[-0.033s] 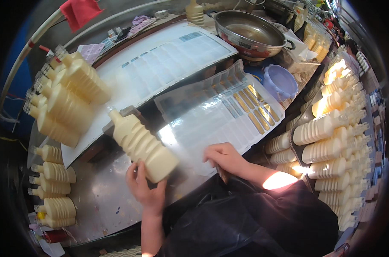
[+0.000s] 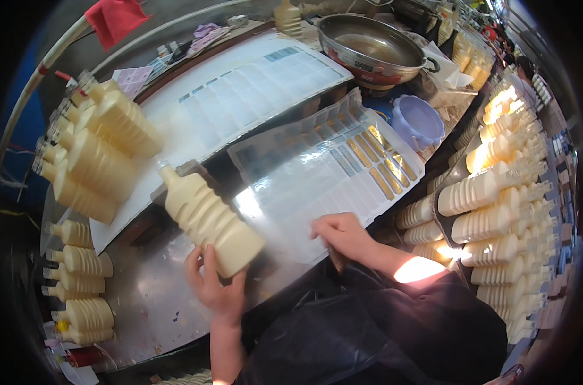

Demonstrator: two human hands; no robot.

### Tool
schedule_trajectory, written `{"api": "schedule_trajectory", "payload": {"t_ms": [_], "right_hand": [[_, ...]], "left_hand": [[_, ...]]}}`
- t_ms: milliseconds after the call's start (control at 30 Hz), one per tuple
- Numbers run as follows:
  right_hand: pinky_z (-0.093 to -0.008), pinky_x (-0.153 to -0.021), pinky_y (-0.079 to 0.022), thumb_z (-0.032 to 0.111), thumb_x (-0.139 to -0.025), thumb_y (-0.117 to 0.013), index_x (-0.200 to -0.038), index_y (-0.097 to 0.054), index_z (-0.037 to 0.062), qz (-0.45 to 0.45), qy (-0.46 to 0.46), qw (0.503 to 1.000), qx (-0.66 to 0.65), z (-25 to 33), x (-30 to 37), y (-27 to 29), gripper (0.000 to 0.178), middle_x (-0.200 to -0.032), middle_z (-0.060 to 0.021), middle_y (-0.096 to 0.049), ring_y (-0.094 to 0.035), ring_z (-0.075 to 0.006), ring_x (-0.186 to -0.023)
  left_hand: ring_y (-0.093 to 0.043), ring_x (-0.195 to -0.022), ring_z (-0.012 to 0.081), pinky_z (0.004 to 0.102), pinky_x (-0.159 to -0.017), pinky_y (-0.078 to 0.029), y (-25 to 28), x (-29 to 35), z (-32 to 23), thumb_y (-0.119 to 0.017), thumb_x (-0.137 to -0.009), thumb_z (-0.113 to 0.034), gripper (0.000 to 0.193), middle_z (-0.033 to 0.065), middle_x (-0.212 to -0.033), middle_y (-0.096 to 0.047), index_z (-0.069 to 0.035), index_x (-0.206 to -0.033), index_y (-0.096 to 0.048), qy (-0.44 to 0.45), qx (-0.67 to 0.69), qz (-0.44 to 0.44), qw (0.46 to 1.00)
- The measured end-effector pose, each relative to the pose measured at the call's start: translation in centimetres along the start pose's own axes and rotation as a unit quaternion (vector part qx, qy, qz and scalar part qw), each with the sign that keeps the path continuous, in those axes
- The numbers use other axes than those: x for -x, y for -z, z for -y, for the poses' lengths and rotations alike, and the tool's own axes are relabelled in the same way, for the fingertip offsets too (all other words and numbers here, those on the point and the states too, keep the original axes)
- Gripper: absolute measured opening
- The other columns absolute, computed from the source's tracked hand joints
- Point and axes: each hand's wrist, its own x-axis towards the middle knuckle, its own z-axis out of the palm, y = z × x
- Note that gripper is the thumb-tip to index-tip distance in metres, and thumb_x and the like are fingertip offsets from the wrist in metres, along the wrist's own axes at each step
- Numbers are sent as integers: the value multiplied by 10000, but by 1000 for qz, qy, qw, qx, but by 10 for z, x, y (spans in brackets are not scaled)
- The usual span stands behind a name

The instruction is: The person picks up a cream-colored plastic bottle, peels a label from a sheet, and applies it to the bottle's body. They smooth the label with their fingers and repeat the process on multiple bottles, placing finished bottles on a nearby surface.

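Fingers and thumb of my left hand (image 2: 216, 285) grip the base end of a cream plastic bottle (image 2: 211, 218) with ridged sides. The bottle lies tilted, its clear neck pointing to the upper left at a dark block on the bench. My right hand (image 2: 339, 232) is curled closed over the near edge of a clear film sheet (image 2: 285, 173) printed with gold and blue strips. Whatever it may hold is hidden; a brownish shape shows below it.
Several more cream bottles (image 2: 105, 157) stand at the left, and others (image 2: 477, 218) are stacked at the right. A white board with label sheets (image 2: 240, 83) slopes behind. Beyond the film sheet are a wide metal pan (image 2: 371, 48) and a lilac bowl (image 2: 418, 122).
My right hand has shifted slightly to the right. My left hand and the bottle sit a little further left in the picture, as the whole view has moved slightly.
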Motion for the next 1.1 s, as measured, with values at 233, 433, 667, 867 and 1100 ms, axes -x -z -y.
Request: {"api": "schedule_trajectory", "payload": {"t_ms": [233,433,667,867,1100], "right_hand": [[-457,-691,-573,143,-916,-601,-1087,-705,18,-306,57,820,481,-68,33,91,236,-943,-181,-717,-712,-345,-806],[-492,-720,-554,97,-886,-573,-1288,-606,-24,-174,-9,853,493,-69,37,56,422,-860,-195,-683,-686,-392,-784],[-430,-666,-566,84,-872,-562,-1226,-677,104,-173,67,827,531,-54,10,100,373,-881,-127,-667,-686,-331,-763],[-491,-721,-551,238,-896,-613,-895,-721,41,-241,10,877,417,-68,32,108,225,-876,-175,-700,-681,-401,-822],[-290,-356,-276,288,-902,-780,-698,-636,14,-272,-219,930,-115,-127,38,133,370,-493,-4,-513,-428,-118,-346]], "left_hand": [[-547,-1168,388,492,-996,-457,12,-6,0,-868,-683,-118,585,173,-1293,-563,-45,-1235,-690,-90,-119,42,988],[-529,-1193,388,497,-1004,-454,7,-4,0,-855,-722,-122,600,177,-1316,-538,-45,-1280,-648,-94,-128,25,987],[-535,-1172,366,454,-1000,-463,4,3,7,-897,-699,-137,712,165,-1324,-510,-28,-1338,-603,-22,-80,-14,996],[-582,-1096,330,417,-922,-495,15,-1,11,-947,-632,-121,741,151,-1246,-577,-8,-1301,-648,-40,-42,6,998],[-553,-1153,346,423,-952,-480,20,-7,9,-895,-694,-151,753,186,-1270,-558,11,-1360,-583,-46,-23,25,998]]}}
